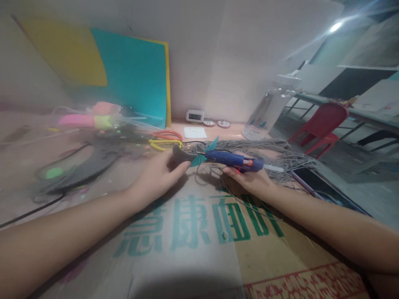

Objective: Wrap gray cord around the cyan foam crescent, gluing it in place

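Observation:
My right hand (246, 177) is closed around a blue hot glue gun (229, 160), its nozzle pointing left and a white glue stick (273, 168) coming out of its back end. A small red light glows on the gun. In my left hand (160, 172), thumb and fingers pinch a dark grey piece (182, 156) whose exact kind I cannot make out. Teal pointed pieces (202, 158) sit at its right end, right by the nozzle. Thin grey cord (207, 176) loops below, between my hands.
A bundle of grey cord (264, 146) lies behind my right hand, beside a phone (324, 189). Orange- and yellow-handled tools (165, 139), a small digital clock (195, 116) and a clear bottle (264, 110) stand farther back. Printed cardboard (199, 232) covers the table in front.

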Tool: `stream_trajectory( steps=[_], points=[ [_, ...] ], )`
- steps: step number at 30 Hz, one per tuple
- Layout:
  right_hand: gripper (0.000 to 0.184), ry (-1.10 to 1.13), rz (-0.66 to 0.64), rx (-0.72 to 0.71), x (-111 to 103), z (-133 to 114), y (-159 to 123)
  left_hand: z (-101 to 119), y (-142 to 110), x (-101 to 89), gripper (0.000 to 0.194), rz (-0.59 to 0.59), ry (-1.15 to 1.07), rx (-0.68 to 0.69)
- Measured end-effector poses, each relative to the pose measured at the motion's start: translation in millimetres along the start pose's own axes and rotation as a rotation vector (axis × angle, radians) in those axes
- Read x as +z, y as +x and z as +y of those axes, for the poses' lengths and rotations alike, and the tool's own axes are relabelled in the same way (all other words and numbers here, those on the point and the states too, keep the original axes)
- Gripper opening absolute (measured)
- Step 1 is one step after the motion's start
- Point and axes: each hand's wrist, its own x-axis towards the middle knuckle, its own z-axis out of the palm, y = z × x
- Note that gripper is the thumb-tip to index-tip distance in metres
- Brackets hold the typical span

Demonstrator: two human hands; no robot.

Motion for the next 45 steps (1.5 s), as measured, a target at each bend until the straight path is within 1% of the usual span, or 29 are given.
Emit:
stream_trajectory(
  steps=[3,5,8,11,14,17,19,20,22,24,26,29,30,33,35,37,40,42,45],
  points=[
    [0.022,-0.07,0.007,-0.014,-2.7,-7.4,1.3,-0.4,0.0,1.2,0.035,0.008,-0.016,0.011],
    [0.024,-0.057,-0.016,-0.028,-6.2,-12.7,3.1,-0.2,-0.4,1.6,0.036,0.019,-0.042,0.018],
    [0.032,0.045,-0.051,-0.009,-12.9,-19.2,7.0,0.9,-1.4,1.1,0.037,0.02,-0.075,0.026],
    [0.04,0.206,0.017,0.024,-19.4,-26.4,13.4,2.9,-3.0,0.2,0.034,0.003,-0.068,0.062],
    [0.04,0.364,0.078,0.038,-25.4,-36.0,23.0,4.4,-5.1,0.2,0.025,-0.066,-0.062,0.127],
    [0.038,0.414,0.175,0.09,-32.0,-42.3,34.8,4.6,-7.0,1.2,0.021,-0.191,-0.079,0.179],
    [0.04,0.35,0.204,0.147,-36.7,-42.2,44.4,4.4,-7.6,2.0,0.021,-0.255,-0.078,0.199],
    [0.042,0.289,0.187,0.177,-38.8,-40.8,50.3,4.5,-7.6,2.3,0.021,-0.274,-0.072,0.202],
    [0.045,0.134,0.115,0.2,-41.1,-36.0,64.8,5.0,-7.2,2.5,0.022,-0.291,-0.063,0.19],
    [0.042,-0.028,0.016,0.186,-39.5,-28.8,82.8,5.7,-6.5,2.4,0.023,-0.294,-0.06,0.165],
    [0.04,-0.095,-0.072,0.14,-33.3,-18.9,103.2,5.9,-6.2,2.3,0.024,-0.292,-0.048,0.143],
    [0.037,-0.053,-0.201,0.141,-17.8,1.3,134.1,5.1,-6.3,2.3,0.025,-0.285,-0.027,0.13],
    [0.035,-0.081,-0.217,0.166,-12.0,8.9,143.4,4.7,-6.4,2.3,0.025,-0.285,-0.025,0.128],
    [0.036,-0.176,-0.211,0.152,4.9,29.1,164.3,4.2,-6.0,2.1,0.026,-0.294,-0.035,0.12],
    [0.036,-0.203,-0.203,0.157,14.8,37.2,171.0,4.1,-4.9,2.1,0.024,-0.283,-0.065,0.112],
    [0.035,-0.232,-0.212,0.184,23.3,40.6,172.7,3.6,-3.0,2.3,0.022,-0.248,-0.111,0.09],
    [0.034,-0.289,-0.236,0.214,30.9,41.2,170.8,2.8,0.3,2.8,0.02,-0.204,-0.201,0.011],
    [0.035,-0.328,-0.229,0.207,31.2,42.0,168.8,3.0,2.2,2.8,0.02,-0.194,-0.271,-0.048],
    [0.042,-0.371,-0.189,0.149,23.8,44.5,163.5,3.9,3.9,2.5,0.022,-0.182,-0.35,-0.097]
  ],
)
